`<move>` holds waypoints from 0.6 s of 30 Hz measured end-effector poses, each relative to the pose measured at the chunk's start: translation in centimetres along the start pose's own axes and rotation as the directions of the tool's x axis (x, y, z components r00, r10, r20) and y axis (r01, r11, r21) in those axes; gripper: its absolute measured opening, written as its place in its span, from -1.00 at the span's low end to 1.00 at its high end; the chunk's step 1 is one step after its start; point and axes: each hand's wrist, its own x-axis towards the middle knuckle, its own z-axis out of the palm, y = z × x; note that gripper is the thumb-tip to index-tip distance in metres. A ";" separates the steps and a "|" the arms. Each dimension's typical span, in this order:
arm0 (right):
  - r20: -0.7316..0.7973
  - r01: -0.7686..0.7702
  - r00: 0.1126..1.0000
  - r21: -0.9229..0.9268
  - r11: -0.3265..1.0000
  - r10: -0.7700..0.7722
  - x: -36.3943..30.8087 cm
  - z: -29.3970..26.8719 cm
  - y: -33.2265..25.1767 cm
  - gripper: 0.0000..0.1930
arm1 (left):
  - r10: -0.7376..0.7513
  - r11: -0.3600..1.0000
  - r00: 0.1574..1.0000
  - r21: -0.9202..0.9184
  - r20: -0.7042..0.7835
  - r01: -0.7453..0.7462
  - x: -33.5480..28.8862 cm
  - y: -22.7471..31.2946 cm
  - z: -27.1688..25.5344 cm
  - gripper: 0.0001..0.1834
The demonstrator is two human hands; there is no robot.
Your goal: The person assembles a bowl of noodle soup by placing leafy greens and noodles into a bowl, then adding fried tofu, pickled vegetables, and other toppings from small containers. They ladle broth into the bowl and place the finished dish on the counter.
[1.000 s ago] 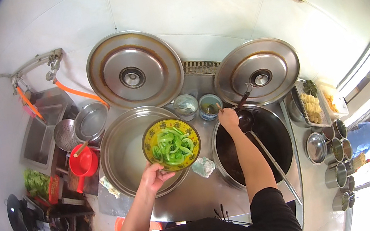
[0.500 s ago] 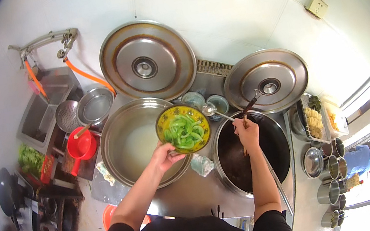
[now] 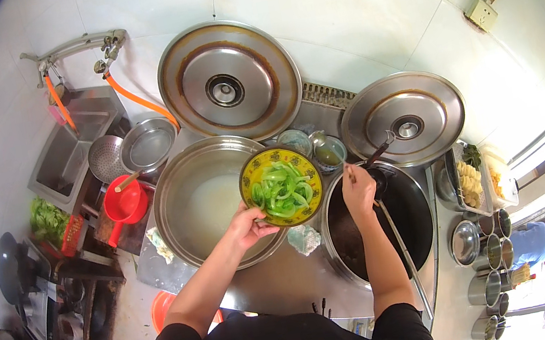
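Observation:
My left hand [image 3: 251, 229] grips the near left rim of a yellow patterned bowl [image 3: 318, 195], thumb on the edge. Green sliced vegetable pieces [image 3: 283, 190] fill it. The bowl is held over the right side of a wide steel pot [image 3: 164, 220] of cloudy liquid. My right hand [image 3: 359, 188] is closed around the thin handle of a small spoon, above the left rim of a dark pot [image 3: 410, 219]. The spoon's head [image 3: 318, 138] is at a glass jar [image 3: 339, 153]; whether it dips inside I cannot tell. A second glass jar [image 3: 294, 140] stands beside it.
Two large steel lids [image 3: 261, 103] [image 3: 430, 97] lean at the back. A long rod [image 3: 405, 249] and a dark-handled tool [image 3: 378, 152] rest at the dark pot. Left are a red dipper [image 3: 125, 200], strainers [image 3: 107, 158] and a sink [image 3: 44, 161]; right, food trays [image 3: 469, 184] and steel containers [image 3: 483, 284].
The spoon in my right hand has moved from beside the bowl to the glass jar. My left hand still holds the bowl of greens. The whole view has shifted slightly.

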 end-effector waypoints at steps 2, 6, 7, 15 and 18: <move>0.052 -0.096 0.993 -0.192 0.977 0.108 1.3 1.8 2.9 -0.87 | 0.018 1.000 1.000 -0.004 0.001 -0.018 -0.9 0.3 -0.7 -0.28; 0.209 -0.258 0.889 -0.506 0.823 0.408 1.8 5.7 7.4 -0.67 | 0.091 0.995 0.996 -0.036 0.003 -0.091 -4.1 0.8 -2.6 -0.24; 0.236 -0.250 0.871 -0.540 0.804 0.430 1.8 6.4 8.0 -0.60 | 0.123 0.991 0.992 -0.047 0.010 -0.123 -5.2 0.9 -3.0 -0.22; -0.174 -0.115 0.958 0.488 0.865 0.226 2.2 3.7 -2.1 -0.70 | 0.309 0.931 0.950 -0.218 0.049 -0.292 -14.9 3.1 -8.4 -0.23; -0.216 0.107 0.976 0.383 0.918 -0.024 -0.4 -0.1 -9.7 -0.63 | 0.340 0.918 0.940 -0.208 -0.027 -0.338 -16.5 4.0 -9.8 -0.22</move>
